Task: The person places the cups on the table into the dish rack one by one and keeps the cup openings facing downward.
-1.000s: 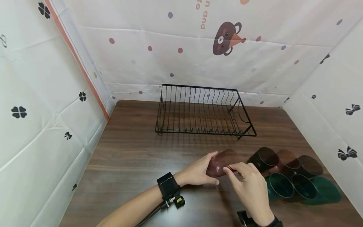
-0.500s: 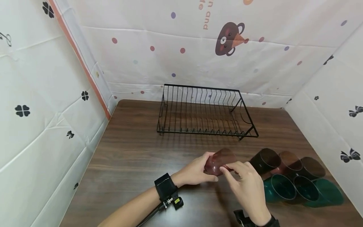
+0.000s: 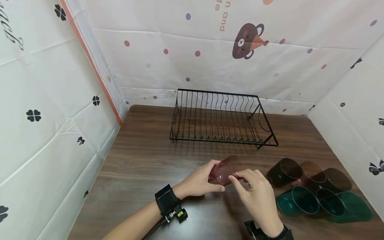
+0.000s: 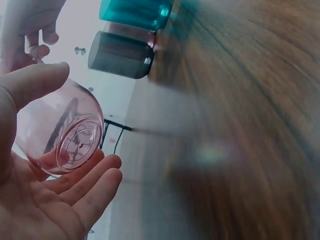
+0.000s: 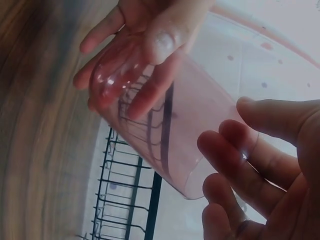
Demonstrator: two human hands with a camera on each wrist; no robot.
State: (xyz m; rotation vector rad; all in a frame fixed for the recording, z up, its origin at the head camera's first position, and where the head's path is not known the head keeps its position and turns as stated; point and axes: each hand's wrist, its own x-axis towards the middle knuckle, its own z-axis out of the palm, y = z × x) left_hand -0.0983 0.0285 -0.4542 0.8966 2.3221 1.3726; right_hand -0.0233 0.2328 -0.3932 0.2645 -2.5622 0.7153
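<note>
Fingers [image 5: 220, 150] and thumb of the right hand [image 3: 258, 196] pinch the rim of a pink glass [image 3: 223, 172]. I can see the left hand [image 3: 198, 182] wrapped partway round it near the base, some of its fingers reaching out fairly straight. The glass tilts between both hands, just above the wooden table [image 3: 135, 163]. To its right, six more tumblers [image 3: 295, 201] stand clustered; beyond it sits a black wire rack [image 3: 222, 141], a printed white sheet [image 3: 168, 66] behind.
</note>
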